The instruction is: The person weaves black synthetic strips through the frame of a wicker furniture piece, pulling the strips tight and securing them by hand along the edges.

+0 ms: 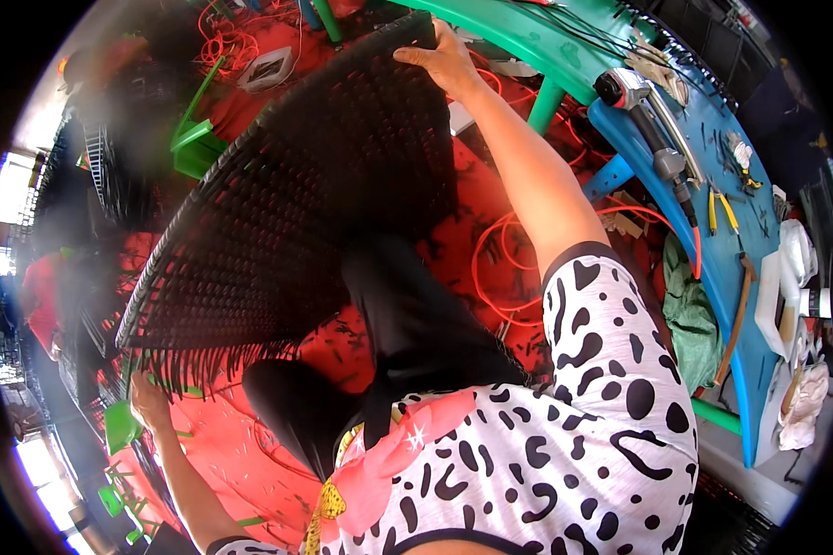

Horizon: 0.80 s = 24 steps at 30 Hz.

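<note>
A large black woven wicker panel (278,185) leans across my legs in black trousers, with loose strands (204,365) hanging in a fringe from its lower edge. At the panel's upper right corner, my right hand (449,63) is closed over the rim, thumb lying on the near face. My left hand (148,402) is at the lower left corner, just below the rim, with its fingers bent around the edge beside the strands. Part of that hand is hidden or blurred.
To the right, a blue table (731,222) carries a power tool (652,129), yellow-handled pliers (722,211) and a hammer (745,296). A green table (546,37) stands beyond. Orange hose (479,268) coils over the red floor covering (315,444), among black scraps. A green stool (197,148) stands ahead left.
</note>
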### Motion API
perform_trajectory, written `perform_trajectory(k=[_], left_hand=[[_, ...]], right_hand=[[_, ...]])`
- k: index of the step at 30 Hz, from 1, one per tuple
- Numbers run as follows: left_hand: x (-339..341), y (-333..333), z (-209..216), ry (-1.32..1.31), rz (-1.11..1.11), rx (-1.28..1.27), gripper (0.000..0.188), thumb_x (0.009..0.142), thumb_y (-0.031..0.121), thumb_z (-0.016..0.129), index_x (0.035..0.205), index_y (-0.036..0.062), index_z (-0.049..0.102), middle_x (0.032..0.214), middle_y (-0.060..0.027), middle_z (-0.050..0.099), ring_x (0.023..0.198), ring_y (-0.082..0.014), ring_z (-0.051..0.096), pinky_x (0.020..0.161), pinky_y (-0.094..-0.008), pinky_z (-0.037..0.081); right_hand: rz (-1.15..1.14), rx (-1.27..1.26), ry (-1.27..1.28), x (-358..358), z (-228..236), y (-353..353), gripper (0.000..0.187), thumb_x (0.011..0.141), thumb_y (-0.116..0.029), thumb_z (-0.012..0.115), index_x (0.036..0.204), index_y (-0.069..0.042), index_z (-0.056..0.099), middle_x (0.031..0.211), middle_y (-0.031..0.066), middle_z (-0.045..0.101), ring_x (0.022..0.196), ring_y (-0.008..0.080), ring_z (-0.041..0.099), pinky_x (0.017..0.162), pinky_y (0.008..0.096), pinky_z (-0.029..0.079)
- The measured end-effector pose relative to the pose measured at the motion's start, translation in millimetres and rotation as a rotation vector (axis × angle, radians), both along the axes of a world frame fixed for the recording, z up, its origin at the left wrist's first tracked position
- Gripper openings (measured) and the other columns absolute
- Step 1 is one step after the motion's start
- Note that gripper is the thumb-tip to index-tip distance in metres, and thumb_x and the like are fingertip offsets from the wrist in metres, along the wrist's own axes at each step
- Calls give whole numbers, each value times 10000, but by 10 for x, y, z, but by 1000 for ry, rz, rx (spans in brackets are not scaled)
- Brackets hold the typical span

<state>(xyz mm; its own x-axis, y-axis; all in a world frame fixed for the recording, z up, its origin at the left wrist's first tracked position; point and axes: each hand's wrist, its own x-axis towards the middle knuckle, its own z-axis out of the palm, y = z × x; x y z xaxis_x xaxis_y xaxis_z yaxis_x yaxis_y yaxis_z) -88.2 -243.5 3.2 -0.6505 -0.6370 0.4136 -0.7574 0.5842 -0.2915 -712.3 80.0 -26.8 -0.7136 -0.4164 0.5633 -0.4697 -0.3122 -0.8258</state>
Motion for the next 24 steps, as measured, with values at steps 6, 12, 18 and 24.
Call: perform_trajectory(k=[6,12,18,24], left_hand=[[45,-52,-62,49,-70,-19,143,903,188,451,905,59,514,814,-190,575,713,-400,553,583,-472,422],[-57,56,-105,86,-56,52,139,898,174,461,859,50,511,754,-204,562,702,-399,550,575,-481,413],[0,256,-146,183,-99,111,116,895,135,481,893,26,522,770,-205,558,716,-397,538,619,-450,419],[-115,518,-460,551,-214,267,158,870,71,491,993,-25,514,861,-205,567,766,-366,550,695,-402,442]], right_hand=[[44,31,-17,-3,-42,-8,491,692,-245,781,1080,-43,559,993,49,605,933,145,556,846,273,432],[-206,256,-36,64,41,16,537,675,-319,776,1066,-13,572,1010,108,613,935,190,574,857,302,431],[-300,380,22,102,-74,140,768,611,-495,761,1155,-11,516,925,90,627,840,224,606,767,337,463],[-535,306,282,763,-633,395,263,736,-152,660,936,-19,553,792,108,595,702,245,601,652,346,470]])
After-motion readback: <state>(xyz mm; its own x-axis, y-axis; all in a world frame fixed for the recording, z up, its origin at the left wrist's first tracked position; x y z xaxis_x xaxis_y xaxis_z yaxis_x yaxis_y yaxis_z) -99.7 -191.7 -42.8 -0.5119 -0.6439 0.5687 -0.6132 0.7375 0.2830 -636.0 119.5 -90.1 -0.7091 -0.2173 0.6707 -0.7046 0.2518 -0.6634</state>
